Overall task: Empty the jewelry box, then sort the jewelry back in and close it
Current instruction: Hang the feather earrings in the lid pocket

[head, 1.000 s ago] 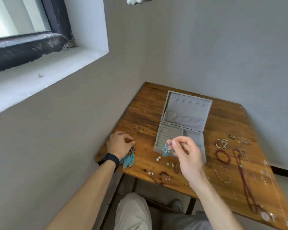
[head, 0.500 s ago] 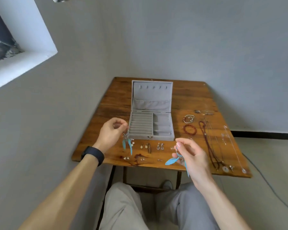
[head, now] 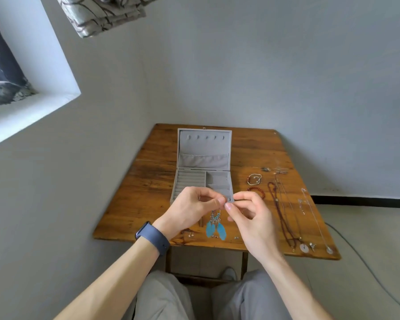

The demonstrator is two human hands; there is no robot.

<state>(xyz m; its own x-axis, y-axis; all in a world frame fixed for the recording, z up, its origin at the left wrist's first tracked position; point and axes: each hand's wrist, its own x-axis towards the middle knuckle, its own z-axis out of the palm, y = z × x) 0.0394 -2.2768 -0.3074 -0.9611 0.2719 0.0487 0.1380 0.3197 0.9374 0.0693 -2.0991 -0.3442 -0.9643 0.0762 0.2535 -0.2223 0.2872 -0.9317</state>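
Note:
The grey jewelry box [head: 202,181] stands open on the wooden table [head: 153,181], its lid upright and its compartments looking bare. In front of the box my left hand [head: 189,209] and my right hand [head: 249,218] meet fingertip to fingertip. Two blue feather earrings [head: 215,226] hang together from the pinching fingers of both hands. Small stud earrings [head: 191,235] lie near the table's front edge.
To the right of the box lie a pearl bracelet [head: 254,179], a red bead bracelet [head: 255,190], a long dark bead necklace [head: 284,215] and thin silver chains [head: 314,218]. Walls close in the table on the left and at the back. A cable [head: 367,269] runs across the floor.
My hands have come together in front of the box. Each held one feather earring apart from the other; now both earrings hang side by side between the fingertips. The camera has tilted up slightly.

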